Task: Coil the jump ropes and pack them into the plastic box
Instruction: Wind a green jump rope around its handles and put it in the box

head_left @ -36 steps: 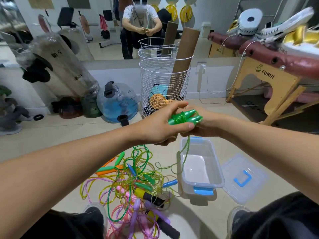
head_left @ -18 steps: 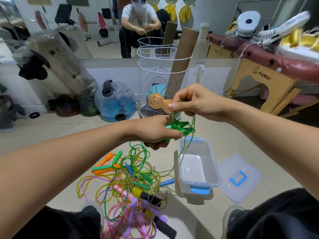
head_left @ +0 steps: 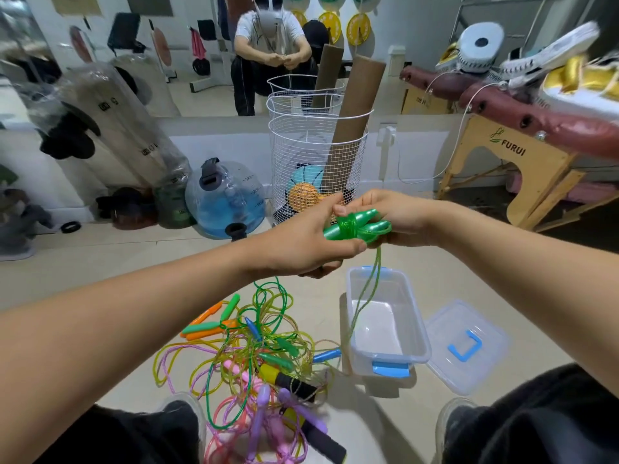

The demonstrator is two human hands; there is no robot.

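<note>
A green jump rope (head_left: 355,226) has its cord wound round its two green handles, held in front of me above the floor. My left hand (head_left: 301,242) grips the handles from the left. My right hand (head_left: 392,219) holds the bundle's right side, fingers curled round the wound cord. A loose length of green cord hangs from the bundle down over the plastic box (head_left: 418,333), which stands open and holds nothing. A tangled pile of jump ropes (head_left: 254,356) in green, yellow, pink, purple and orange lies on the floor left of the box.
The box lid (head_left: 465,346) with a blue handle lies right of the box. A white wire basket (head_left: 311,169) with balls and cardboard tubes stands behind, beside a blue water jug (head_left: 227,199). A wooden massage table (head_left: 522,155) is at right. My shoes flank the pile.
My right hand, raised above the handles half a second ago pulling cord up, has come back down to the right side of the bundle. Another turn of cord lies round the handles.
</note>
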